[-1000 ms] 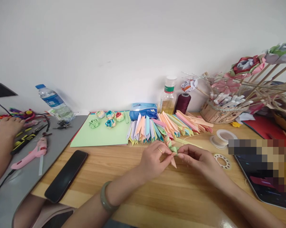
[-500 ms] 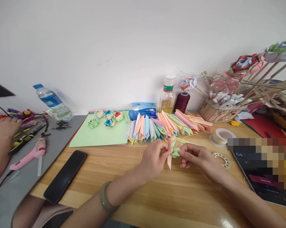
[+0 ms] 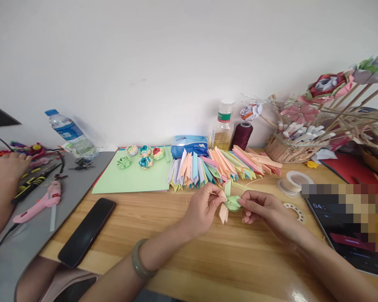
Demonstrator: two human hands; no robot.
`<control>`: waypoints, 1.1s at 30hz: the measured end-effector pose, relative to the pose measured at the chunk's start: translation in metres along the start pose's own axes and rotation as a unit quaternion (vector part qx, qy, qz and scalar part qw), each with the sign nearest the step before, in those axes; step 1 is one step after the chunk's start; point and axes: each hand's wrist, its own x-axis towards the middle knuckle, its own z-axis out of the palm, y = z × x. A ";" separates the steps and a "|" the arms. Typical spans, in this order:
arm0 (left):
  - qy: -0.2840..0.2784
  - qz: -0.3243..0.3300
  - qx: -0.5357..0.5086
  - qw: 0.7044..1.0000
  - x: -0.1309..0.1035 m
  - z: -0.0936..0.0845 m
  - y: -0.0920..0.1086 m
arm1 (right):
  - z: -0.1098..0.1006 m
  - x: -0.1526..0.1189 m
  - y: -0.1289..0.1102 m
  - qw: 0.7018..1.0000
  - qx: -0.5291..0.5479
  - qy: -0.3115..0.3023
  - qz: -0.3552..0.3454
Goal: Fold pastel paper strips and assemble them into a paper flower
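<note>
Between my two hands, above the wooden table [image 3: 189, 260], is a folded paper piece [image 3: 232, 203] in green and peach. My left hand [image 3: 204, 207] pinches its peach strips from the left, and my right hand [image 3: 260, 206] grips the green part from the right. Just behind them lies a long row of folded paper strips [image 3: 193, 167] in many colours. Several small paper flowers [image 3: 145, 162] rest on green sheets [image 3: 132, 180] to the left of the row. A spool of pale thread [image 3: 294, 183] is right of my right hand.
A black phone [image 3: 86, 233] lies at the left and a tablet [image 3: 336, 235] at the right. Behind stand a glass bottle [image 3: 222, 126], a maroon thread cone [image 3: 241, 136] and a basket [image 3: 291, 149]. Another person's hand [image 3: 11, 167] is beyond a pink glue gun [image 3: 42, 203].
My left hand has shifted slightly left along the paper piece. The green part now shows more between my hands, and a green strip stands up behind it.
</note>
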 end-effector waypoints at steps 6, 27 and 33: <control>-0.002 0.009 -0.001 1.000 0.000 -0.001 0.000 | 0.001 -0.002 -0.002 0.999 0.045 -0.003 0.021; 0.001 -0.060 -0.230 0.971 0.010 -0.013 -0.004 | -0.011 -0.003 -0.002 0.990 0.041 0.104 -0.085; -0.103 -0.101 -0.361 0.921 0.010 -0.010 -0.002 | -0.001 -0.005 -0.008 0.992 -0.054 0.007 -0.114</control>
